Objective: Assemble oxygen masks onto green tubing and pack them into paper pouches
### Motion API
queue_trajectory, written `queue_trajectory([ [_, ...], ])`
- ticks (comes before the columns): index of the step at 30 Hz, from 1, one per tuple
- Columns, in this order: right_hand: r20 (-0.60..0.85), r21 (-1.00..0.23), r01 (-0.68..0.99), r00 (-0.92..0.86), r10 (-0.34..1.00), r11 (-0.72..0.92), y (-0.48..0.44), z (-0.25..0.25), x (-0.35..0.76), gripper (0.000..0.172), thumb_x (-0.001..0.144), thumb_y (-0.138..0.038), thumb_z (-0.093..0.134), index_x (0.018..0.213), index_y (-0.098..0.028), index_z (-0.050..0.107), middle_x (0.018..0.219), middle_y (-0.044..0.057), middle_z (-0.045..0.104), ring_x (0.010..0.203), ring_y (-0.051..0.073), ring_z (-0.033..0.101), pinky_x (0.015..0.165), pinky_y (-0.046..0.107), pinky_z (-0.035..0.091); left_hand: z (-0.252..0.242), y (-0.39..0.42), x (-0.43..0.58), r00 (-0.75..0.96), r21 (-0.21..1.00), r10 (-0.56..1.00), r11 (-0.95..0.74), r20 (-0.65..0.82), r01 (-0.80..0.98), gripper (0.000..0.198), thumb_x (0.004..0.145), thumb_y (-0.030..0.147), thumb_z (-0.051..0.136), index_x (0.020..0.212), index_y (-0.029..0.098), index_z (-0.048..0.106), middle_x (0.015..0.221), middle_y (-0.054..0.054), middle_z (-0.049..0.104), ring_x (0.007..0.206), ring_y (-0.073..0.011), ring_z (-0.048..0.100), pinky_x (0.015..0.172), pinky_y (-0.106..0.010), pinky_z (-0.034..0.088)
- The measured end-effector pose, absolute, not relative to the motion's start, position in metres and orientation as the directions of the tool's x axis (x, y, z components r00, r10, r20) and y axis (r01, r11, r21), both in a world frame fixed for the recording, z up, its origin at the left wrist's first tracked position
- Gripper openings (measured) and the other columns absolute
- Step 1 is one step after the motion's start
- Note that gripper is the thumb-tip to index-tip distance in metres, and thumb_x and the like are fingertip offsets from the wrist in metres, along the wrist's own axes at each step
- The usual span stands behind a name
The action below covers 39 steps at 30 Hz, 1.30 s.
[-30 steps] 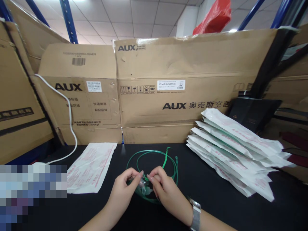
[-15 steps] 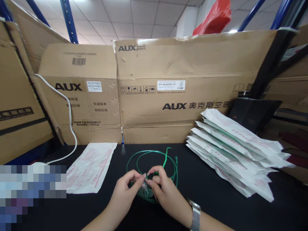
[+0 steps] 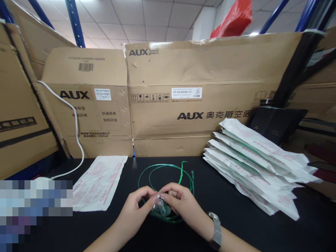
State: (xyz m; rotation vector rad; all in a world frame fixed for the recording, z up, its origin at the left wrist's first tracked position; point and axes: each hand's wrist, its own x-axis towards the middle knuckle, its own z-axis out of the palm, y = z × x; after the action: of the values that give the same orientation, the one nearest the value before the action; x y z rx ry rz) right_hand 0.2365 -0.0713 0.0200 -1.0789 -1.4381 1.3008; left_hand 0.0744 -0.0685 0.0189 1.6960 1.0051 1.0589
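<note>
Coiled green tubing [image 3: 168,165] lies on the black table in front of me, with a bright green strip [image 3: 181,173] standing up behind my fingers. My left hand [image 3: 140,206] and my right hand [image 3: 183,203] meet at the near side of the coil. Both pinch a small clear plastic piece [image 3: 163,208] between thumb and fingertips. Its upper part is hidden by the fingers, and greenish parts hang just below them. A metal watch is on my right wrist.
Left of the coil lies a flat white packet [image 3: 101,183] with red print. A pile of similar packets [image 3: 252,164] leans at the right. Cardboard panels [image 3: 168,119] stand behind the table; a white cable [image 3: 77,122] hangs at the left.
My right hand has turned and shifted slightly to the right, its fingers now more closed against the left fingertips. More of the clear piece shows below them.
</note>
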Motion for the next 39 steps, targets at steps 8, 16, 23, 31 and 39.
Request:
queue_trajectory([
  [8, 0.214, -0.971, 0.095, -0.083, 0.973, 0.221, -0.072, 0.026, 0.241, 0.013, 0.065, -0.032, 0.068, 0.070, -0.021, 0.070, 0.070, 0.002, 0.064, 0.067, 0.015, 0.056, 0.059, 0.025, 0.044, 0.023, -0.070, 0.075, 0.400, 0.946, 0.893, -0.287, 0.207, 0.151, 0.024, 0.080, 0.035, 0.049, 0.077, 0.018, 0.065, 0.079, -0.005, 0.067, 0.078, -0.0188, 0.058, 0.073, -0.028, 0.044],
  [16, 0.254, -0.961, 0.103, -0.023, 0.967, 0.255, -0.076, 0.022, 0.238, 0.010, 0.064, -0.030, 0.068, 0.068, -0.020, 0.071, 0.065, 0.000, 0.056, 0.062, 0.013, 0.053, 0.058, 0.025, 0.043, 0.022, -0.071, 0.077, 0.372, 0.955, 0.910, -0.254, 0.181, 0.156, 0.022, 0.077, 0.037, 0.053, 0.075, 0.018, 0.063, 0.076, -0.004, 0.066, 0.076, -0.0182, 0.058, 0.071, -0.027, 0.044],
  [23, 0.276, -0.952, 0.141, 0.001, 0.961, 0.273, -0.081, 0.021, 0.234, 0.010, 0.064, -0.029, 0.067, 0.065, -0.018, 0.069, 0.062, -0.001, 0.051, 0.060, 0.012, 0.050, 0.056, 0.024, 0.040, 0.018, -0.068, 0.080, 0.336, 0.979, 0.929, -0.189, 0.154, 0.073, 0.028, 0.077, 0.039, 0.052, 0.063, 0.016, 0.060, 0.065, -0.003, 0.064, 0.067, -0.0160, 0.056, 0.066, -0.027, 0.042],
  [31, 0.291, -0.945, 0.166, 0.019, 0.957, 0.284, -0.084, 0.027, 0.235, 0.008, 0.068, -0.025, 0.064, 0.065, -0.018, 0.065, 0.067, 0.000, 0.052, 0.066, 0.014, 0.052, 0.060, 0.025, 0.041, 0.024, -0.065, 0.078, 0.489, 0.998, 0.871, -0.044, 0.057, -0.038, 0.014, 0.070, 0.028, 0.063, 0.074, 0.015, 0.064, 0.075, -0.004, 0.067, 0.075, -0.0164, 0.059, 0.073, -0.028, 0.043],
  [39, 0.321, -0.887, 0.297, -0.150, 0.935, 0.353, -0.077, 0.025, 0.240, 0.008, 0.071, -0.017, 0.061, 0.063, -0.018, 0.059, 0.078, 0.000, 0.045, 0.077, 0.014, 0.049, 0.072, 0.027, 0.040, 0.016, -0.066, 0.081, 0.434, 0.928, 0.891, -0.265, 0.133, 0.260, 0.007, 0.071, 0.021, 0.059, 0.073, 0.016, 0.062, 0.074, -0.003, 0.065, 0.075, -0.0167, 0.058, 0.074, -0.029, 0.043],
])
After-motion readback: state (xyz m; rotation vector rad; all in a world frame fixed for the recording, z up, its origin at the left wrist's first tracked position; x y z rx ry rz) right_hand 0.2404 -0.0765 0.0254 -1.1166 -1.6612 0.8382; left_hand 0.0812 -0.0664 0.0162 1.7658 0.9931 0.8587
